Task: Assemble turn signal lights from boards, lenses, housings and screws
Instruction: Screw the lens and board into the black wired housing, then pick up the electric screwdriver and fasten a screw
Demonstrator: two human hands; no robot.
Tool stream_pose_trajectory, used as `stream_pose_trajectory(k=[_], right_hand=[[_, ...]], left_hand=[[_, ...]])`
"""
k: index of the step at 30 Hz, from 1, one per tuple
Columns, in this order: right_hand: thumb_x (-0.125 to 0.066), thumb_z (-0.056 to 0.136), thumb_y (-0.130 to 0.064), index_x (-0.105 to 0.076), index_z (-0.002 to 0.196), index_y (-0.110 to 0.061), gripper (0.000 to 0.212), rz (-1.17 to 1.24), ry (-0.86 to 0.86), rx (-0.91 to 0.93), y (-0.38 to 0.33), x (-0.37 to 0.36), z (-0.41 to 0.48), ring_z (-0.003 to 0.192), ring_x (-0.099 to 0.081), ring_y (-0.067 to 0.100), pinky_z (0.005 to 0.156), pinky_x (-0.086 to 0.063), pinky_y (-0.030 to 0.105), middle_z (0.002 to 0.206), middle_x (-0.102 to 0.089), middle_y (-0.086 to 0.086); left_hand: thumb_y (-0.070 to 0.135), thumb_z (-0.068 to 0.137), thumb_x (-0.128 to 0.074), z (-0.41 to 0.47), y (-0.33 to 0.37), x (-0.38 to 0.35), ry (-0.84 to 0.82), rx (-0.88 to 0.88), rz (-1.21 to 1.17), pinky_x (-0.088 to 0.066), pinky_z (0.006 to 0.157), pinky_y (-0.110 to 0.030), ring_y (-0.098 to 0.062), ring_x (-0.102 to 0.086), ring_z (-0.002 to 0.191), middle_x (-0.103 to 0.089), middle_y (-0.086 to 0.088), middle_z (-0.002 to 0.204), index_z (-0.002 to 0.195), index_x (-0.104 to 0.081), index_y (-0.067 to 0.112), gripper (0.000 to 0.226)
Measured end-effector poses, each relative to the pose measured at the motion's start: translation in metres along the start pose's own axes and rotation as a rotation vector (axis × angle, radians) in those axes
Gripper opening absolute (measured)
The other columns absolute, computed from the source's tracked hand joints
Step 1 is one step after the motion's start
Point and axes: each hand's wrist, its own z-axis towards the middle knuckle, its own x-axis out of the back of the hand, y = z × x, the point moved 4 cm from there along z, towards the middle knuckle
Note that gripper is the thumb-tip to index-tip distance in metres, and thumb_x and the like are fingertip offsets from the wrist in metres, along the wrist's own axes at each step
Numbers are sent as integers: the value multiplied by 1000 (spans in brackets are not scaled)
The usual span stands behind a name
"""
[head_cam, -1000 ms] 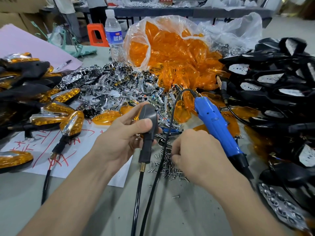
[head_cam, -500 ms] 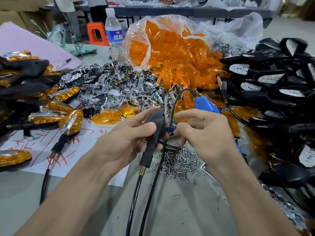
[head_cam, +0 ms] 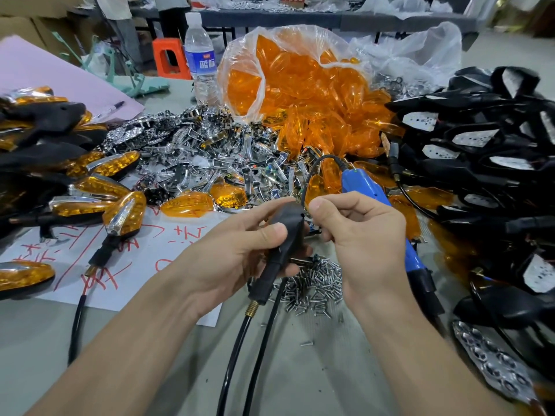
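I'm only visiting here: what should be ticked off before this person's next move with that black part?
1. Black housing gripped steadily by left hand: ok.
2. Screw pinched in right hand: cannot tell; curled fingers hide it.
3. Screw pile close by, just beneath the hands: ok.
4. Blue screwdriver picked up: not ok; it lies on the table behind the right hand.
5. Housing's cable unsnagged, trailing toward the person: ok.

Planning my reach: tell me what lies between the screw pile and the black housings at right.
The blue screwdriver and loose orange lenses; head view shows it.
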Motion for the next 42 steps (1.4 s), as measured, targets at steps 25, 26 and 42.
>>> stream_pose_trajectory(k=[25, 26, 42], right_hand=[[-79, 88, -10, -81, 70, -40, 34, -311, -105, 140, -4, -4, -2, 52, -64, 1, 51, -51, 15, 63, -73, -10], [-78, 90, -13, -79, 73, -48, 38, -384, -111, 164, -5, -6, -3, 54, -67, 0, 55, -54, 17, 65, -74, -13], [-70, 88, -45, -38, 108, -26, 42, -1587, 2, -198, -12, 57, 18, 63, -44, 18, 66, -33, 35, 77, -46, -4]], left_hand=[[18, 89, -58, -6, 3, -2, 6, -14, -57, -60, 63, -28, -28, -76, 90, -75, -17, 109, 139, -60, 12, 50], [18, 90, -56, -6, 4, -1, 12, -17, -78, -59, 61, -27, -28, -76, 87, -75, -18, 107, 138, -61, 10, 50], [24, 87, -52, -9, 31, 35, 228, -109, -231, -60, 63, -20, -31, -75, 107, -72, -24, 122, 125, -61, -6, 50]])
